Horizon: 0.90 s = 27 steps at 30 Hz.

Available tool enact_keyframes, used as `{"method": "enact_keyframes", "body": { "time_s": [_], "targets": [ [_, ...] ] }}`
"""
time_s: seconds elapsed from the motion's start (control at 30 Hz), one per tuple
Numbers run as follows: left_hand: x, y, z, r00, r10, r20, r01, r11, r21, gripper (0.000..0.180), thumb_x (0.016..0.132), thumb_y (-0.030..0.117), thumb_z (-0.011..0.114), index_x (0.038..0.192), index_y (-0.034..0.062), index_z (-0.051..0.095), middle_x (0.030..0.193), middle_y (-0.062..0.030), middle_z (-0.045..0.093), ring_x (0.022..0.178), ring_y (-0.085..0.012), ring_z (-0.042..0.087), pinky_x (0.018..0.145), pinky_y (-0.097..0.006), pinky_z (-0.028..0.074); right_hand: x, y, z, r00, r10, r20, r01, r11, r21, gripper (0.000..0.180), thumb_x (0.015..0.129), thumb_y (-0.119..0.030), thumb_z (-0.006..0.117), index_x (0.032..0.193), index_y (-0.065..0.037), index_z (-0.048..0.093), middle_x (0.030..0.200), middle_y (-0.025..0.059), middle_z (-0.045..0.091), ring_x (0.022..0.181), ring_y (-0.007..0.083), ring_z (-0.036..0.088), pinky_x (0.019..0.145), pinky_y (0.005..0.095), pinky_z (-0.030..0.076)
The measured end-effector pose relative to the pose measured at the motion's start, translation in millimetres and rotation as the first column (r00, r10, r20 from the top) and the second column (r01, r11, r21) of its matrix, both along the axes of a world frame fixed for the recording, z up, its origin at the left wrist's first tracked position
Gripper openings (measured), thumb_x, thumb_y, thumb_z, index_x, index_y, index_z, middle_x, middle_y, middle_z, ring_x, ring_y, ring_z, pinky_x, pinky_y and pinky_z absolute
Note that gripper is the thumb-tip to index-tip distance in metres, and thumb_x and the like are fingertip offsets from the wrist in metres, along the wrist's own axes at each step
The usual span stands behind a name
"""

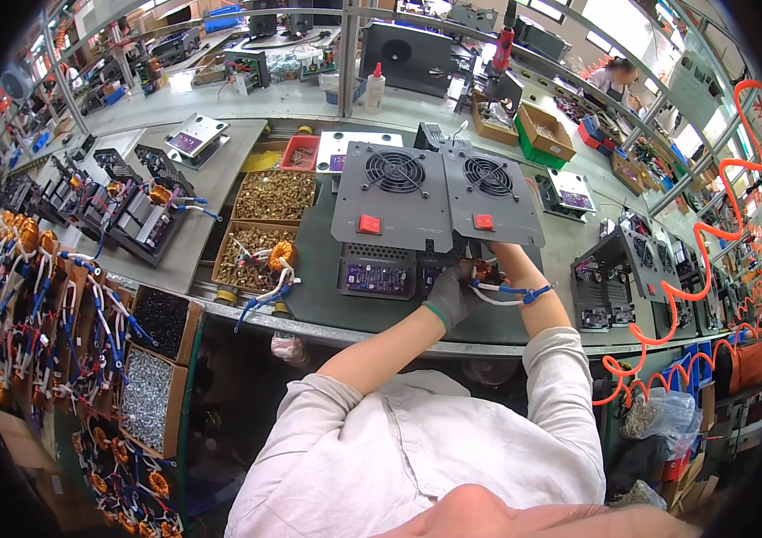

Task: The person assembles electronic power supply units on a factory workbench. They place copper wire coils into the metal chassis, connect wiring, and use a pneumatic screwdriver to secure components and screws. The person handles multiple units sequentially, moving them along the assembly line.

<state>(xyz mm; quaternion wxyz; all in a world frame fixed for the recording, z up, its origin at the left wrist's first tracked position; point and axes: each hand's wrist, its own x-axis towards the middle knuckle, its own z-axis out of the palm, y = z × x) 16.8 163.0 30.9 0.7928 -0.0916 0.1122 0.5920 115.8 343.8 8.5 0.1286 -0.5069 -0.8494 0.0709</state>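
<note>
Two dark grey metal units stand side by side on the bench, each with a front panel [392, 195] that carries a round fan grille [491, 177] and a red rocker switch [370, 224]. My left hand [452, 296], in a grey glove, is closed at the lower front of the right unit; what its fingers pinch is hard to make out. Beside its fingertips lies a copper ring coil [485, 271] with blue and white leads [508, 292]. Bare, my right hand [508, 255] reaches under the right panel, its fingers hidden. A purple circuit board [376, 279] shows in the left unit.
Left of the units are boxes of brass-coloured fasteners [275, 195] and a loose ring coil [281, 255]. Partly built units [134, 202] stand farther left, others [632, 260] to the right. A coiled orange hose [702, 235] hangs at right; a red power driver [504, 49] hangs above.
</note>
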Motion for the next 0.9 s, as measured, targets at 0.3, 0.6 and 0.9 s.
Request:
{"method": "enact_keyframes", "body": {
  "time_s": [0.3, 0.6, 0.9],
  "targets": [
    [-2, 3, -10, 0.998, -0.049, -0.048, 0.053, 0.995, 0.081, 0.02, 0.099, 0.015, 0.05, 0.114, 0.0023, 0.056, 0.109, -0.0141, 0.062, 0.102, -0.0284, 0.063, 0.097, -0.046, 0.052, 12, 5, -8, 1.0, -0.026, 0.0, 0.026, 1.0, -0.011, 0.02, 0.09, -0.015, 0.055, 0.103, -0.01, 0.069, 0.104, 0.0152, 0.067, 0.092, 0.0311, 0.064, 0.08, 0.0412, 0.05],
    [-86, -63, 14, 0.111, 0.252, -0.961, 0.282, 0.92, 0.273, 0.046, 0.092, 0.024, 0.063, 0.134, 0.0109, 0.051, 0.116, -0.013, 0.064, 0.09, -0.0262, 0.067, 0.08, -0.038, 0.056, 118, 33, -43, 0.925, -0.186, -0.33, 0.026, 0.901, -0.434, 0.019, 0.089, -0.016, 0.055, 0.103, -0.009, 0.068, 0.095, 0.0111, 0.066, 0.081, 0.0242, 0.062, 0.071, 0.0362, 0.05],
    [-238, -99, -19, -0.925, -0.38, -0.013, -0.375, 0.907, 0.192, 0.062, 0.082, 0.04, 0.07, 0.132, 0.0106, 0.049, 0.117, -0.0143, 0.059, 0.099, -0.0316, 0.062, 0.081, -0.042, 0.05, 163, -158, 99, -0.302, -0.235, -0.924, 0.07, 0.961, -0.267, 0.032, 0.092, -0.006, 0.058, 0.122, 0.002, 0.057, 0.109, 0.0085, 0.066, 0.086, 0.0113, 0.063, 0.07, 0.024, 0.05]
  ]
}}
